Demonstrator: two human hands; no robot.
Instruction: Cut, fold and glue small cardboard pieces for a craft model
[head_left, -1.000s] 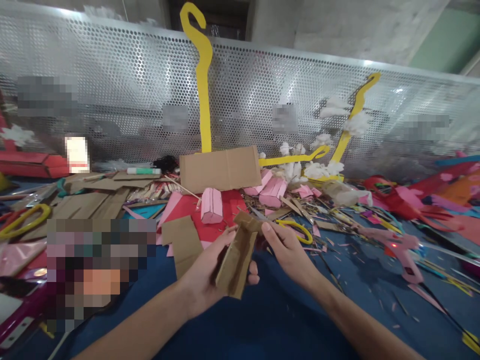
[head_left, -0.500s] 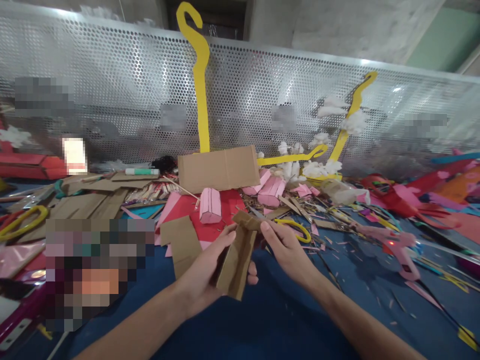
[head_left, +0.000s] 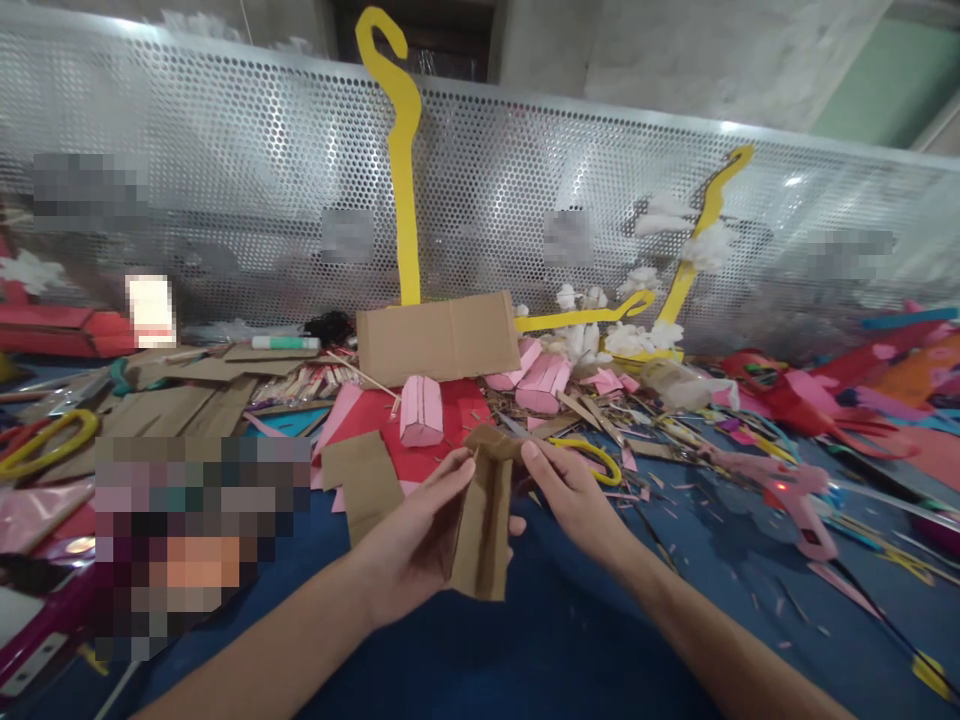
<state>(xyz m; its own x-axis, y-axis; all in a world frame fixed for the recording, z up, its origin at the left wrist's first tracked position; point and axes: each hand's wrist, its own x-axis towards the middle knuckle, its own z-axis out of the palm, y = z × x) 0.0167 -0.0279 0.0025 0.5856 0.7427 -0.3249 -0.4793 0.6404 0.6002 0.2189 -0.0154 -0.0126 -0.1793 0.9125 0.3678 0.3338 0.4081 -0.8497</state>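
The folded piece point(head_left: 486, 540) is brown cardboard, matt, with visible creases. The upright panel point(head_left: 435, 340) is matt brown cardboard, largely smooth, faintly creased. The barrier point(head_left: 480, 180) is perforated metal, silvery and reflective. The tall hook point(head_left: 403, 200) is flat yellow and matt; whether paper or card cannot be determined. The tufts point(head_left: 709, 250) appear fluffy and cotton-like. The glue gun point(head_left: 802, 495) presents smooth pink plastic. The wall point(head_left: 675, 50) is rough, matt concrete. The bag point(head_left: 686, 385) is translucent, crinkled plastic.

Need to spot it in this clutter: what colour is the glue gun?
The glue gun is pink, seen best right of centre in the head view.
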